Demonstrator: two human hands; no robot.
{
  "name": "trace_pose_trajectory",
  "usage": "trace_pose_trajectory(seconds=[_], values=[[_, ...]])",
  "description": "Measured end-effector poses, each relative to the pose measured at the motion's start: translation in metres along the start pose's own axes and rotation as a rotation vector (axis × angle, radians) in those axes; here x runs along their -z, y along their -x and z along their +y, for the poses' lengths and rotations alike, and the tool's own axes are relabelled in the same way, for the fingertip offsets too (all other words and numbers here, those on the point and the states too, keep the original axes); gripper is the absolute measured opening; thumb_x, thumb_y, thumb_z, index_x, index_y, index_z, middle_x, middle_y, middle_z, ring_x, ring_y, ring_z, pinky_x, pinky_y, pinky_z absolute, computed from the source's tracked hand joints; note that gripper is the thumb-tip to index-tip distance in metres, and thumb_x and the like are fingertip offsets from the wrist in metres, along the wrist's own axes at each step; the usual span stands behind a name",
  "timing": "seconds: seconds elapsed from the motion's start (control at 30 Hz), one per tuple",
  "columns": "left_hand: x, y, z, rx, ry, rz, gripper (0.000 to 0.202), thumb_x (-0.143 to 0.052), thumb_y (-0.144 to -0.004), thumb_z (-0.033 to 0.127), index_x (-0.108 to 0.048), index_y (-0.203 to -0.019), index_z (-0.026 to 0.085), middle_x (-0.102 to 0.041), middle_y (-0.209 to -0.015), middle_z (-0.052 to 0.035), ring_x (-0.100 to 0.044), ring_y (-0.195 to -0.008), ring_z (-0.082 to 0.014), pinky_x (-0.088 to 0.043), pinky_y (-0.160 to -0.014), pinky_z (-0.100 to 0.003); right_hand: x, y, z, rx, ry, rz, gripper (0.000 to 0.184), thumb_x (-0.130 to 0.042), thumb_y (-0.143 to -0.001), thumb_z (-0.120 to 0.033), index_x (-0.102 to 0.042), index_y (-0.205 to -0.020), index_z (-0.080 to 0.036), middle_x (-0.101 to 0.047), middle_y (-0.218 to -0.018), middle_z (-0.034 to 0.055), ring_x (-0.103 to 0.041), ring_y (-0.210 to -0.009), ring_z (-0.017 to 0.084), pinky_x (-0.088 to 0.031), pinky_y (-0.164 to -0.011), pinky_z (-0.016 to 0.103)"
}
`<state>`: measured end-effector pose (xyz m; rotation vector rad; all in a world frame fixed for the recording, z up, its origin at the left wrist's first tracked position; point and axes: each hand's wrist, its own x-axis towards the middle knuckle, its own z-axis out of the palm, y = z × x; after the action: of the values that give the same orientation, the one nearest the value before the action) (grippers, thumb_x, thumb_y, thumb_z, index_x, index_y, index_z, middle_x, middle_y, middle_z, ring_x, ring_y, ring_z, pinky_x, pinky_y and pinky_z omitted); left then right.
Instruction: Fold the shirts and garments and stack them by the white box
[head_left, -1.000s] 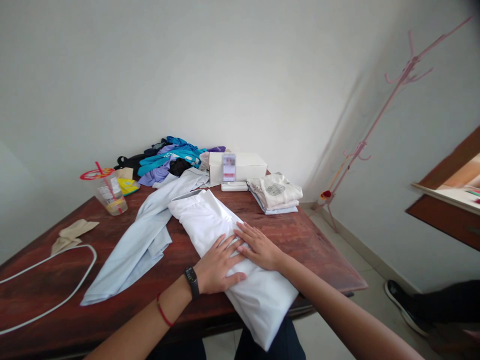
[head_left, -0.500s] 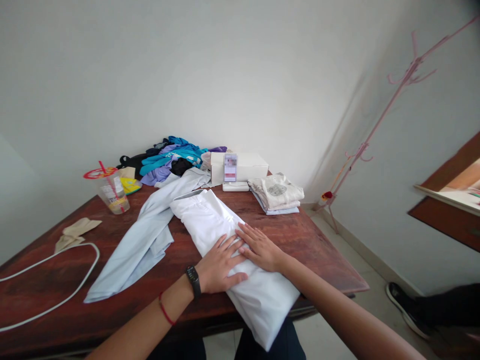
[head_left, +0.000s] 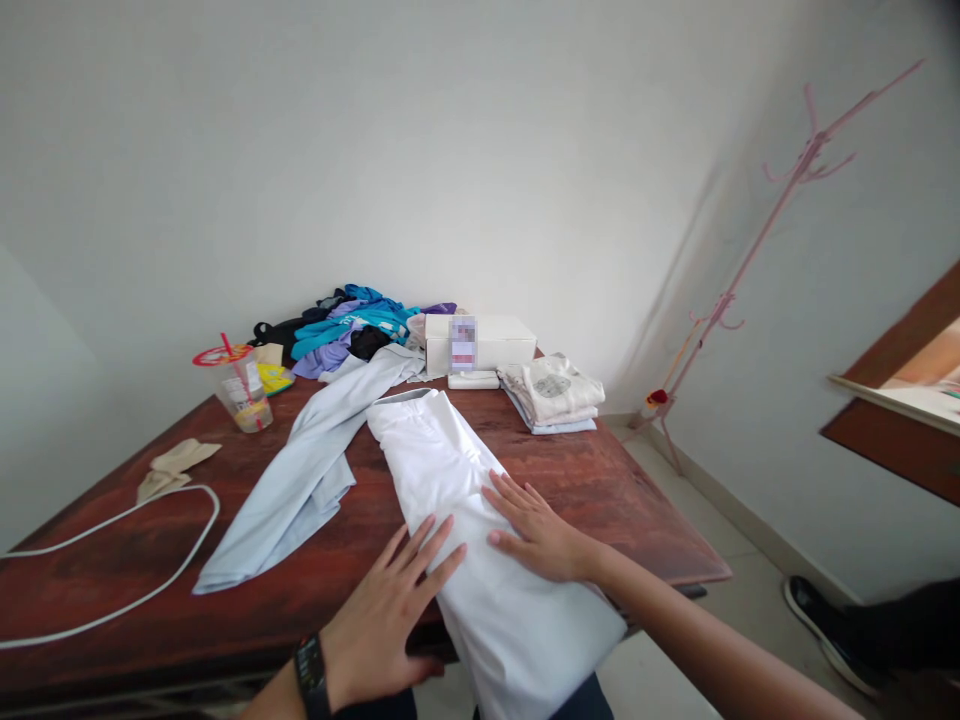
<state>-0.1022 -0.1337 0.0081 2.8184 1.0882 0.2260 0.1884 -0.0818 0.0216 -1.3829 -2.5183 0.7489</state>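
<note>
White trousers (head_left: 427,450), folded lengthwise with a gathered waistband at the far end, lie on the dark wooden table (head_left: 300,570). Their near end hangs over the front edge toward my legs. My right hand (head_left: 536,530) rests flat on the right side of the cloth, fingers stretched out. At the left edge of the trousers is my left hand (head_left: 394,610), fingers spread, the fingertips over the cloth; whether they all touch is unclear. A pale blue garment (head_left: 300,480) lies long and loose to the left, its far part close to the waistband.
At the back are a heap of clothes (head_left: 352,325), a white box (head_left: 502,342) and a folded stack (head_left: 555,390). On the left stand a plastic cup (head_left: 244,395), crumpled beige paper (head_left: 176,465) and a white cable (head_left: 202,540). A pink coat rack (head_left: 750,250) and someone's shoe (head_left: 825,625) are at right.
My left hand has moved left and nearer to me, away from my right hand, with its fingers spreading. The trousers hang slightly farther over the front edge. My right hand stays on the cloth.
</note>
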Motion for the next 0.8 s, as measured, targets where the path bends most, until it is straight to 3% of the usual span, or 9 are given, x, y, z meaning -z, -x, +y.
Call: trace_pose_trajectory(seconds=[0.07, 0.13, 0.2, 0.33, 0.43, 0.57, 0.7, 0.8], values=[[-0.011, 0.002, 0.012, 0.104, -0.104, 0.083, 0.106, -0.066, -0.076, 0.009, -0.009, -0.163, 0.033, -0.009, -0.170, -0.0055, -0.014, -0.155, -0.0337, -0.021, -0.122, -0.058, 0.002, 0.008, 0.000, 0.026, -0.057, -0.022, 0.072, -0.037, -0.101, -0.065, -0.016, -0.162, -0.034, -0.006, -0.169, 0.0036, -0.004, -0.157, 0.026, -0.004, -0.125, 0.057], [-0.019, -0.001, 0.022, 0.167, -0.178, 0.160, 0.104, -0.054, -0.075, -0.001, -0.012, -0.163, 0.035, -0.013, -0.170, -0.0028, -0.018, -0.155, -0.0311, -0.023, -0.121, -0.055, 0.006, 0.016, 0.002, 0.063, -0.118, -0.031, 0.068, -0.039, -0.102, -0.061, -0.017, -0.161, -0.036, -0.009, -0.169, 0.0014, -0.006, -0.157, 0.026, -0.003, -0.125, 0.057], [-0.022, -0.005, 0.028, 0.169, -0.195, 0.204, 0.097, -0.053, -0.079, 0.002, -0.017, -0.162, 0.036, -0.019, -0.169, -0.0026, -0.025, -0.153, -0.0321, -0.026, -0.120, -0.055, 0.012, 0.024, 0.007, 0.097, -0.187, -0.049, 0.062, -0.040, -0.104, -0.054, -0.022, -0.160, -0.037, -0.013, -0.169, 0.0001, -0.010, -0.156, 0.026, -0.005, -0.125, 0.057], [-0.018, -0.007, 0.026, 0.150, -0.141, 0.216, 0.076, -0.058, -0.091, 0.025, -0.028, -0.160, 0.036, -0.031, -0.165, -0.0048, -0.038, -0.147, -0.0346, -0.032, -0.116, -0.057, 0.023, 0.041, 0.025, 0.135, -0.306, -0.040, 0.054, -0.039, -0.105, -0.033, -0.034, -0.158, -0.032, -0.032, -0.165, 0.0022, -0.028, -0.152, 0.022, -0.017, -0.126, 0.051], [-0.014, -0.007, 0.021, 0.166, -0.079, 0.192, 0.069, -0.060, -0.093, 0.037, -0.034, -0.158, 0.036, -0.039, -0.161, -0.0061, -0.044, -0.143, -0.0342, -0.035, -0.114, -0.057, 0.023, 0.053, 0.036, 0.198, -0.237, 0.020, 0.057, -0.044, -0.100, -0.024, -0.038, -0.156, -0.032, -0.032, -0.165, 0.0024, -0.030, -0.152, 0.023, -0.021, -0.126, 0.050], [-0.006, -0.009, 0.019, 0.209, 0.015, 0.114, 0.066, -0.060, -0.095, 0.040, -0.037, -0.156, 0.036, -0.039, -0.161, -0.0060, -0.040, -0.145, -0.0349, -0.034, -0.115, -0.059, 0.016, 0.056, 0.037, 0.251, -0.093, 0.071, 0.077, -0.061, -0.094, -0.035, -0.024, -0.161, -0.030, -0.018, -0.169, 0.0074, -0.021, -0.154, 0.029, -0.024, -0.124, 0.053], [0.004, -0.012, 0.017, 0.282, 0.127, 0.011, 0.059, -0.055, -0.098, 0.033, -0.040, -0.155, 0.037, -0.039, -0.161, -0.0037, -0.037, -0.148, -0.0311, -0.032, -0.118, -0.057, 0.010, 0.035, 0.030, 0.275, -0.027, 0.093, 0.102, -0.075, -0.083, -0.044, -0.014, -0.163, -0.027, -0.013, -0.169, 0.0114, -0.015, -0.155, 0.033, -0.020, -0.125, 0.055], [0.002, -0.011, 0.013, 0.288, 0.194, 0.043, 0.056, -0.050, -0.099, 0.030, -0.041, -0.154, 0.035, -0.040, -0.160, -0.0039, -0.039, -0.147, -0.0285, -0.030, -0.120, -0.056, 0.008, 0.017, 0.031, 0.284, -0.023, 0.062, 0.116, -0.080, -0.077, -0.047, -0.007, -0.164, -0.024, -0.012, -0.169, 0.0147, -0.013, -0.155, 0.035, -0.016, -0.125, 0.056]])
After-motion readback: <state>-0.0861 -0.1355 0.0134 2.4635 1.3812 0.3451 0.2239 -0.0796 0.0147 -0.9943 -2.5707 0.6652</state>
